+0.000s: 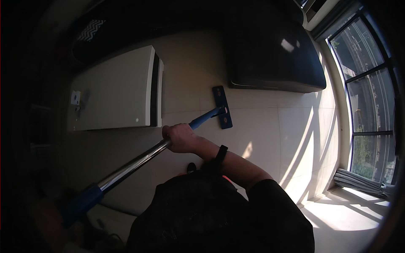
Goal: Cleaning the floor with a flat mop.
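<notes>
A flat mop lies slantwise across my view, with a blue and chrome pole (134, 166). My right hand (182, 138) is wrapped around the pole near its lower blue section; a black band circles that wrist. Down in the dark lower left, my left hand (49, 216) is at the end of the blue grip (84, 200), dim and blurred but closed around it. The mop's dark blue flat head (222, 107) rests on the pale tiled floor (253, 126), between a white low table and a dark sofa.
The white low table (114, 91) stands at left with a small white box (75, 98) on it. A dark leather sofa (275, 63) fills the upper right. Tall windows (370, 95) and a gathered grey curtain (359, 180) line the right side. Sunlight streaks the floor there.
</notes>
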A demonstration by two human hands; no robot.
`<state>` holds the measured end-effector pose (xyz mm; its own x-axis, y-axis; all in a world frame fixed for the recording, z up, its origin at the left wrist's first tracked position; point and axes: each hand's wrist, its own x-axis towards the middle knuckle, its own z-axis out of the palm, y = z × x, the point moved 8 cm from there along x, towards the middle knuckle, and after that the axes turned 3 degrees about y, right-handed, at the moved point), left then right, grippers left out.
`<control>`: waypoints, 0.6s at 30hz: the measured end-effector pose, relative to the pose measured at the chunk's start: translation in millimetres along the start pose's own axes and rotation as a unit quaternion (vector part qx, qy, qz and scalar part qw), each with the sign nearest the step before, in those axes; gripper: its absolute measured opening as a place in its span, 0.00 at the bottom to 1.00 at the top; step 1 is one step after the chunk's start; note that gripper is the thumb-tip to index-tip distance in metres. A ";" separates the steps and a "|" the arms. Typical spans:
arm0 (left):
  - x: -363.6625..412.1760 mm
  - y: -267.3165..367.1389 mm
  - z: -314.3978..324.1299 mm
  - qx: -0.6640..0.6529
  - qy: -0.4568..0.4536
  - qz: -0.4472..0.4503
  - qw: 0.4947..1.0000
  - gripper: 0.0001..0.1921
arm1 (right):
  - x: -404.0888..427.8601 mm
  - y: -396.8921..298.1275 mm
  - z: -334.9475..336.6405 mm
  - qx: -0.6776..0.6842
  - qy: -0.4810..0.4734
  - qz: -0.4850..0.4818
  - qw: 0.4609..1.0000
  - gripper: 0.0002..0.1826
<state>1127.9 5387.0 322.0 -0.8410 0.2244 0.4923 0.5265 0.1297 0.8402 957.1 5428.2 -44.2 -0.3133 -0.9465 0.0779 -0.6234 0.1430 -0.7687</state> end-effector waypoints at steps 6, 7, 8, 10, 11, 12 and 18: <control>4.6 -65.8 29.5 0.067 0.127 -0.078 0.987 0.04 | 21.8 55.4 -34.4 0.010 0.161 -0.032 0.986 0.11; 7.8 -80.7 32.2 0.077 0.145 -0.091 0.982 0.05 | 26.2 66.7 -40.5 -0.001 0.194 -0.051 0.980 0.10; 20.3 -107.8 36.1 0.068 0.154 -0.100 0.981 0.06 | 24.6 95.9 -50.0 -0.034 0.225 -0.033 0.973 0.10; -8.3 -119.6 25.3 0.076 0.185 -0.125 0.972 0.08 | 25.8 122.8 -53.9 -0.061 0.247 -0.028 0.967 0.09; -6.7 -107.7 22.7 0.099 0.206 -0.127 0.965 0.08 | 43.4 119.2 -49.4 -0.043 0.248 -0.031 0.967 0.09; -2.5 -112.6 17.2 0.117 0.198 -0.148 0.962 0.07 | 55.6 124.7 -53.0 -0.038 0.257 -0.019 0.966 0.09; -84.0 -124.3 -69.5 0.063 0.461 -0.035 0.884 0.14 | 112.6 129.7 -52.4 -0.058 0.241 -0.021 0.969 0.08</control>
<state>1124.4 5284.9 192.0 -0.5853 -0.6648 0.4643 0.4297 0.2313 0.8728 803.5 5355.3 -101.8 -0.5663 -0.7110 0.4168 -0.7103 0.1645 -0.6844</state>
